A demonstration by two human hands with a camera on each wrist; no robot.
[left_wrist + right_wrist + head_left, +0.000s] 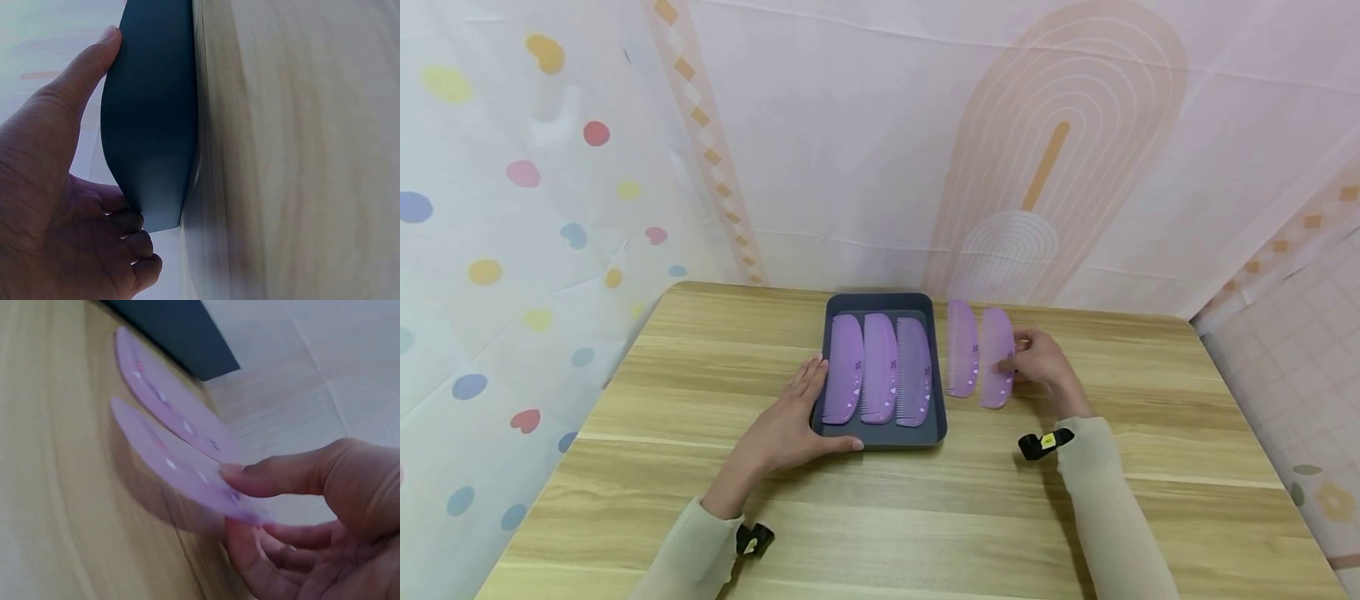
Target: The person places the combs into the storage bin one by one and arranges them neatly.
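Observation:
A dark blue-grey tray (pixel 880 437) stands near the table's back edge. In it three purple combs lie side by side: the left comb (pixel 844 367), the middle comb (pixel 880 367) and the right comb (pixel 913 371). My left hand (pixel 786 425) holds the tray's near left corner, fingers along the left side and thumb at the front rim. Right of the tray lies a fourth comb (pixel 962 350). My right hand (pixel 1041 362) pinches the outermost comb (pixel 181 465) by its curved back edge, thumb on top and fingers beneath. A shadow shows under that comb.
The wooden table (pixel 910 533) reaches toward me and out to both sides. A patterned cloth (pixel 850 167) hangs right behind its back edge. A black wrist camera (pixel 1045 444) sits at my right cuff, another camera (pixel 755 539) at my left.

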